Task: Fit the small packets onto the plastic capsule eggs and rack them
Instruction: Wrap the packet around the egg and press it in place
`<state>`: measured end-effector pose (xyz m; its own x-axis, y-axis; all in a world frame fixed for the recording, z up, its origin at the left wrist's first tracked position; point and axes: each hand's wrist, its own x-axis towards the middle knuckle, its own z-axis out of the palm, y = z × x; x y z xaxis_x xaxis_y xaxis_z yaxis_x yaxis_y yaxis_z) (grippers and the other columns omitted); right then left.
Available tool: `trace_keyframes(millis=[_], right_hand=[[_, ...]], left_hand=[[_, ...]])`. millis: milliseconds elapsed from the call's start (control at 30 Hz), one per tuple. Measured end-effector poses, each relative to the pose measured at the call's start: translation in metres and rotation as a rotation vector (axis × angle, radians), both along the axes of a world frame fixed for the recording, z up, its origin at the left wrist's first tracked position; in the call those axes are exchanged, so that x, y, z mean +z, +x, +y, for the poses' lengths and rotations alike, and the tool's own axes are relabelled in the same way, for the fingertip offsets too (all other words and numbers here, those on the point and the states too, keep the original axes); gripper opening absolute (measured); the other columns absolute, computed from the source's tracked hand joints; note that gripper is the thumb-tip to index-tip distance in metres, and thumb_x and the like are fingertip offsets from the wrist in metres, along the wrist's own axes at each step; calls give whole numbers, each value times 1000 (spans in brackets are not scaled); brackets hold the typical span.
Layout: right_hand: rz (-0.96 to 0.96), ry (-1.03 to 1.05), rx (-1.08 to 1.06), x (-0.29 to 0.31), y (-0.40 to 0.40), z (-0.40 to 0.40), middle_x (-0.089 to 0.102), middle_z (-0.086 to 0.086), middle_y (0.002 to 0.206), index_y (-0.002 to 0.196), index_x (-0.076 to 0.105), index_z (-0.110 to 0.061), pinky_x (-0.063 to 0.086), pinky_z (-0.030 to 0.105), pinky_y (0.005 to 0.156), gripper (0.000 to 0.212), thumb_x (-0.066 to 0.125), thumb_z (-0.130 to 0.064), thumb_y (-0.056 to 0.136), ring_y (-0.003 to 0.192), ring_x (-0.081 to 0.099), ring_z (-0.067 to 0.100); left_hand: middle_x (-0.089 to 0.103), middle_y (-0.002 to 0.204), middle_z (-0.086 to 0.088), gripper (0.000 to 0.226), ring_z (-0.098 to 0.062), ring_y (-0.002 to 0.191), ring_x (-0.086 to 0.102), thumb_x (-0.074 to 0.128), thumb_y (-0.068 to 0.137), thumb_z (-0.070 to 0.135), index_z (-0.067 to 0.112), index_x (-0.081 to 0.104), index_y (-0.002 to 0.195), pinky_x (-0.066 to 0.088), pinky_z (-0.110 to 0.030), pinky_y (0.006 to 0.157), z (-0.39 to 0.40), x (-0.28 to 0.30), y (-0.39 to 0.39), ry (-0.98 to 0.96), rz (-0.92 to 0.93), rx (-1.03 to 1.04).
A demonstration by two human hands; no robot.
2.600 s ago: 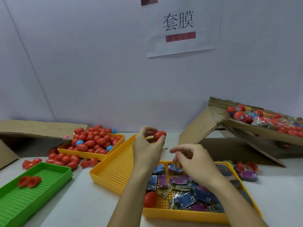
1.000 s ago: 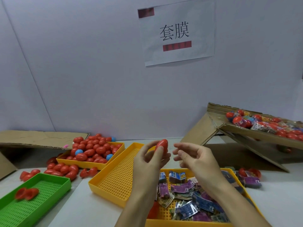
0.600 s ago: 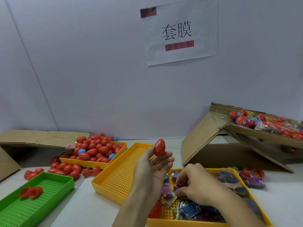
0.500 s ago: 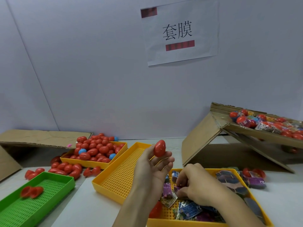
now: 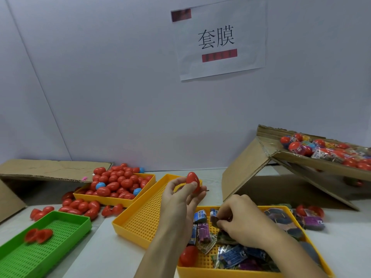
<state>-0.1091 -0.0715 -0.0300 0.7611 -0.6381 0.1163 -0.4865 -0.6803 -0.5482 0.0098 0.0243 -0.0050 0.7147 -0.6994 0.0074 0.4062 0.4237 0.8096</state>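
My left hand (image 5: 181,199) holds a red capsule egg (image 5: 192,181) upright at its fingertips, above the yellow trays. Lower and to the right, my right hand (image 5: 241,223) reaches down into the near yellow tray (image 5: 236,271), fingers pinched on a small dark packet (image 5: 214,220) in the pile of blue and purple packets (image 5: 232,255). Another red egg (image 5: 188,255) lies in that tray's left corner. Wrapped eggs (image 5: 321,149) fill the tilted cardboard box (image 5: 313,167) at the right.
A yellow tray (image 5: 128,199) heaped with red and blue eggs stands at back left, with loose eggs (image 5: 80,206) spilled before it. An empty yellow mesh tray (image 5: 144,215) lies in the middle. A green tray (image 5: 50,245) at front left holds red egg halves. Flat cardboard (image 5: 50,169) lies far left.
My right hand dropped from beside the egg into the packet tray and closed its fingers on a packet. My left hand raised the egg to its fingertips and keeps it there.
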Motion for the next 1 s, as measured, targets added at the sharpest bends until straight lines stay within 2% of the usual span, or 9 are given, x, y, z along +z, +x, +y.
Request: trace_keyframes(millis=[167, 333, 467, 567, 733, 833, 933, 1000], right_hand=[[45, 75, 16, 1, -2, -1, 58, -17, 91, 91, 76, -29, 54, 24, 73, 14, 81, -34, 79, 83, 59, 4], [53, 72, 30, -3, -2, -5, 51, -13, 101, 95, 77, -29, 47, 19, 70, 9, 71, -31, 89, 86, 56, 7], [16, 43, 35, -4, -3, -6, 64, -8, 104, 101, 77, -26, 49, 19, 69, 14, 65, -27, 94, 86, 59, 6], [-67, 36, 1, -2, -3, -7, 68, -10, 96, 97, 78, -26, 55, 22, 74, 13, 67, -30, 92, 85, 61, 5], [-106, 46, -30, 0, -3, -6, 65, -15, 88, 87, 77, -30, 56, 22, 73, 6, 77, -34, 83, 82, 60, 5], [-81, 68, -37, 0, -4, -5, 62, -15, 90, 84, 75, -32, 54, 21, 72, 11, 81, -36, 78, 84, 59, 5], [-102, 97, -38, 1, -4, -5, 66, -13, 92, 84, 75, -32, 56, 25, 78, 10, 82, -35, 77, 85, 62, 5], [-124, 112, -33, 2, -5, -5, 68, -15, 85, 82, 76, -32, 56, 21, 74, 9, 82, -34, 77, 82, 63, 3]], left_hand=[[67, 103, -24, 23, -31, 79, 75, 67, 84, -4, 4, 58, 104, 58, -25, 61, -1, -4, 2, 27, -45, 28], [66, 106, -25, 24, -31, 81, 75, 67, 85, -4, 4, 57, 105, 58, -25, 62, -1, -5, 2, 31, -66, 23], [65, 107, -25, 24, -30, 80, 75, 67, 85, -4, 3, 57, 105, 58, -25, 61, -1, -6, 2, 26, -68, 20], [65, 107, -26, 22, -30, 80, 75, 67, 85, -4, 5, 57, 103, 58, -25, 61, -1, -5, 3, 26, -83, 20], [65, 107, -26, 21, -31, 82, 75, 67, 85, -4, 6, 57, 100, 59, -25, 62, -2, -6, 3, 41, -109, 25], [65, 107, -27, 21, -31, 81, 75, 67, 85, -5, 6, 57, 100, 59, -25, 62, -2, -7, 4, 37, -113, 25], [65, 107, -27, 22, -31, 80, 75, 67, 85, -6, 6, 57, 100, 59, -25, 62, -2, -7, 4, 39, -120, 29], [65, 107, -27, 22, -32, 80, 75, 67, 85, -6, 6, 57, 100, 58, -25, 62, -3, -7, 4, 41, -121, 28]])
